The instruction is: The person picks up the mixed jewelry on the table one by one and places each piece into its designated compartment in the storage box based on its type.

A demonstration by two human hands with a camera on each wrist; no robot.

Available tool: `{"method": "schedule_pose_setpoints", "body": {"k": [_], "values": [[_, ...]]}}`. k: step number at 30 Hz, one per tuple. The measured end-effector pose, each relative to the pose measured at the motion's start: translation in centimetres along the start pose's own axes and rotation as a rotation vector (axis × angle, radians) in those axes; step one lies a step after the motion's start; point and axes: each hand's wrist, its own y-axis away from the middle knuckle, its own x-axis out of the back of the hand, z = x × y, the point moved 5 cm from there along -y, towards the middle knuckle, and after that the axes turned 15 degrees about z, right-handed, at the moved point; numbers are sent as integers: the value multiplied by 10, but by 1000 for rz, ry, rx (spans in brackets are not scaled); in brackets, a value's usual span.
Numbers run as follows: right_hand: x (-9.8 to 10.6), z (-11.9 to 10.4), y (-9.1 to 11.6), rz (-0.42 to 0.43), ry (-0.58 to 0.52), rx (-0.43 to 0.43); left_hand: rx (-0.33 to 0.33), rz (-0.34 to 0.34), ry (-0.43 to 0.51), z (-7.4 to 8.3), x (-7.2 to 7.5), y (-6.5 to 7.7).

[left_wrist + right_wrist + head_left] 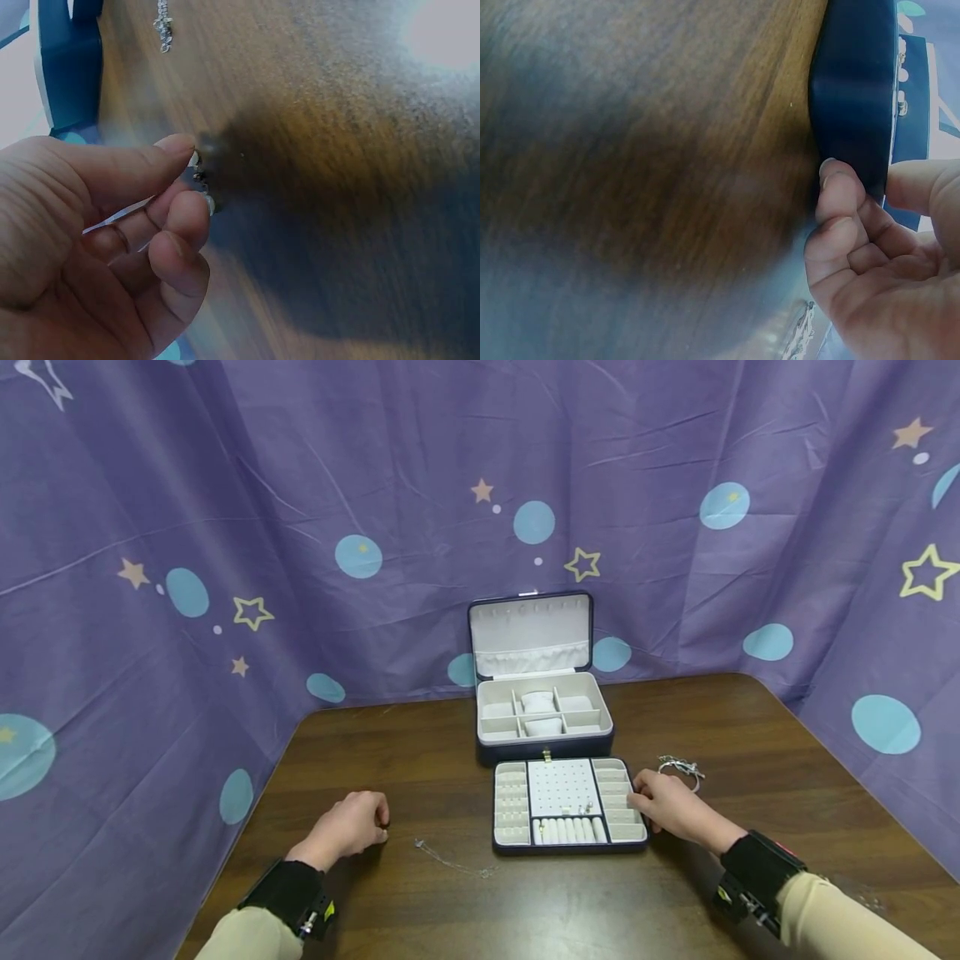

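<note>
A dark-blue jewelry tray [570, 850] with cream compartments lies in front of an open jewelry box [545, 750]. My right hand [885, 247] grips the tray's right edge, thumb on the rim and fingers curled against the outer side. Left of the tray, my left hand [347, 828] is low over the table with fingers curled. Between its thumb and index fingertips shows a small piece of jewelry [200, 180], dark with whitish ends; its exact kind cannot be told. A thin silver necklace [453, 862] lies between that hand and the tray.
Silver bracelets [681, 767] lie just beyond my right hand. Earrings [587, 809] sit on the tray's pegboard panel, above a row of ring rolls [570, 832]. The box lid [532, 635] stands raised before a purple curtain [420, 485] behind the wooden table [390, 743].
</note>
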Motion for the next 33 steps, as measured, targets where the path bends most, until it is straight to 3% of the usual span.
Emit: {"method": "schedule_pose_setpoints", "body": {"k": [11, 18, 33], "values": [[-3, 2, 0, -8, -6, -4, -25, 41, -8, -4, -8, -3], [-3, 3, -1, -11, -11, -26, -90, 78, -6, 0, -8, -3], [-1, -1, 1, 3, -10, -11, -133, 102, -47, 2, -9, -1]]}}
